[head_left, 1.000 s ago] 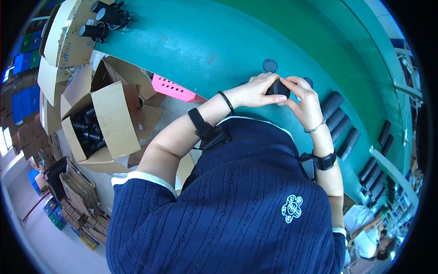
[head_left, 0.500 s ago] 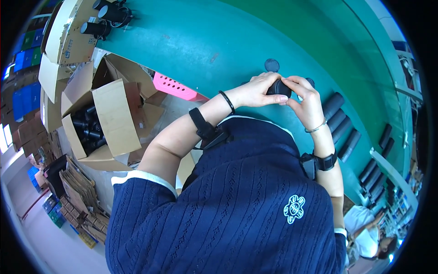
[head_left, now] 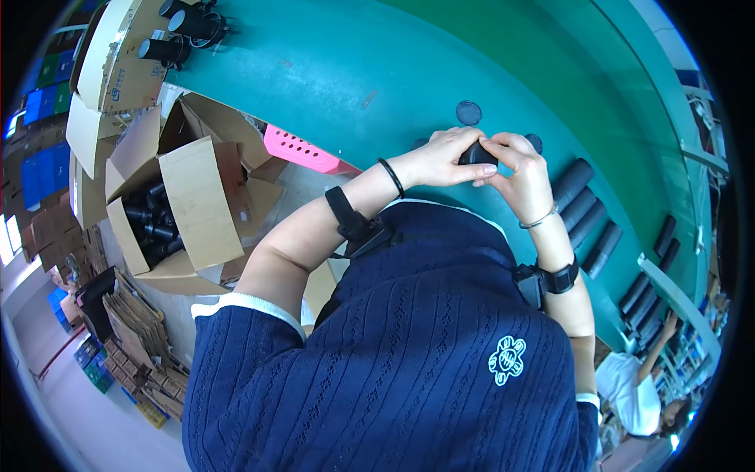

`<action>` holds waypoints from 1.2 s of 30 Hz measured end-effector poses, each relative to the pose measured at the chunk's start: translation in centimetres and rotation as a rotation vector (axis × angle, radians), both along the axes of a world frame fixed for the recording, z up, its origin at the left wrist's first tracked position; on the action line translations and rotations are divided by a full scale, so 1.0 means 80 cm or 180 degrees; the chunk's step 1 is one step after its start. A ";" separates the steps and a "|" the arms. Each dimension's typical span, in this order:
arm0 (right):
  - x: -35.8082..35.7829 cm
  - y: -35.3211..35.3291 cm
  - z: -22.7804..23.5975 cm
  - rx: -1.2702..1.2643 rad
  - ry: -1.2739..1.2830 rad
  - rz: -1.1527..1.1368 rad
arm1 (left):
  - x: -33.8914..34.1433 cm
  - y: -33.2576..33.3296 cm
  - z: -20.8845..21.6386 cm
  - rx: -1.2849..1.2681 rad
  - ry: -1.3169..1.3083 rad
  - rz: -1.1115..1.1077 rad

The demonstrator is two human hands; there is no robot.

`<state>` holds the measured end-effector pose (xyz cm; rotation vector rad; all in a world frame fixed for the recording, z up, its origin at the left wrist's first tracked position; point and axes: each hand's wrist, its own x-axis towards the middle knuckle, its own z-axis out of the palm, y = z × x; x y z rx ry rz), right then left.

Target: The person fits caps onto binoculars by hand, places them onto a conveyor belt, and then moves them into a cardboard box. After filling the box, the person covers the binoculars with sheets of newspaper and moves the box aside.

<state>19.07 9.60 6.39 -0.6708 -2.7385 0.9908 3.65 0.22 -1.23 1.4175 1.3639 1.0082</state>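
**Both hands closed on a small black part over the green counter**

Green counter [head_left: 330, 71] curves across the upper view, with stacked cardboard and coloured crates on the floor at the left. Left hand [head_left: 440, 157] and right hand [head_left: 523, 177] meet above the counter, both closed around 1 small black cylindrical part [head_left: 476, 153], fingertips pressing on it from either side. Just beyond the hands lies a round black cap [head_left: 469, 112] flat on the counter. To the right of the right hand, 4 black tubes [head_left: 586, 212] lie side by side. At the person's left stands an open cardboard box [head_left: 193, 204] holding more black tubes, and a pink perforated tray [head_left: 303, 151] lies between that box and the left forearm. Several more black cylinders [head_left: 185, 31] stand at the far left corner.
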 end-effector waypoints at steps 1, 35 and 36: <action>0.002 -0.001 -0.007 -0.0081 0.0223 -0.0055 | -0.003 0.001 0.003 -0.0160 -0.0076 -0.0062; 0.018 0.020 -0.014 -0.1222 0.0823 0.0067 | -0.014 0.004 0.015 -0.0682 -0.0168 0.0090; 0.019 0.015 -0.023 -0.1313 0.0866 -0.0050 | -0.016 0.001 0.014 -0.0697 -0.0162 0.0106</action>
